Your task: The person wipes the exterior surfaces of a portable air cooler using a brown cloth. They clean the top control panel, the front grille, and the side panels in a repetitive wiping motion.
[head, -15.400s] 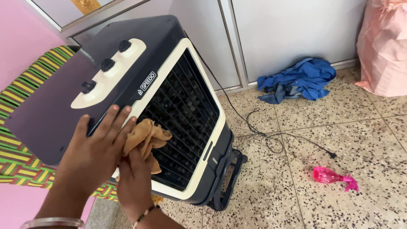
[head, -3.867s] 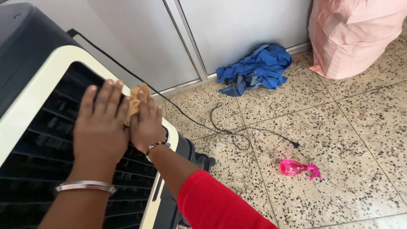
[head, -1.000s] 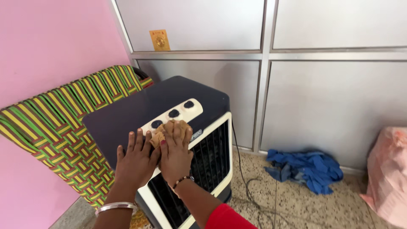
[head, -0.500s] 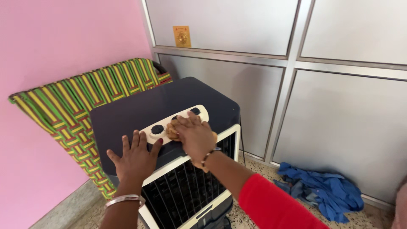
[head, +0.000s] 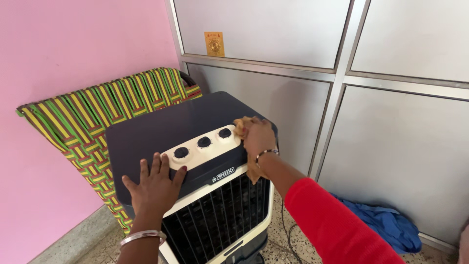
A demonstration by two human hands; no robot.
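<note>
Head view: the only camera, looking down from your head onto an air cooler and both of your arms.
Air cooler [head: 195, 127]: a dark navy box with a cream front frame and a black slatted grille; it fills the middle of the frame, standing close in front of the grey panelled wall [head: 391, 127].
Control panel [head: 205, 146]: a cream strip along the top front edge; three black knobs [head: 203, 142] sit on it in a row rising toward 2 o'clock.
Left hand [head: 155, 188]: yours, spread flat with fingers splayed, palm down on the cooler's top front corner at 8 o'clock from the knobs; it grips nothing; a silver bangle [head: 141, 236] circles the wrist.
Right hand [head: 258, 138]: yours, curled around a tan cloth [head: 241, 126]; it presses at the right end of the panel, at 3 o'clock from the last knob; a loose tail of cloth hangs below the wrist; a beaded bracelet [head: 266, 152] and a red sleeve [head: 337, 225] follow down the arm.
Woven chair [head: 97, 117]: green, yellow and red strips, at 9 o'clock of the cooler, leaning against the pink wall [head: 73, 44].
Blue clothes [head: 391, 225]: a heap on the floor at 4 o'clock, against the grey wall.
</note>
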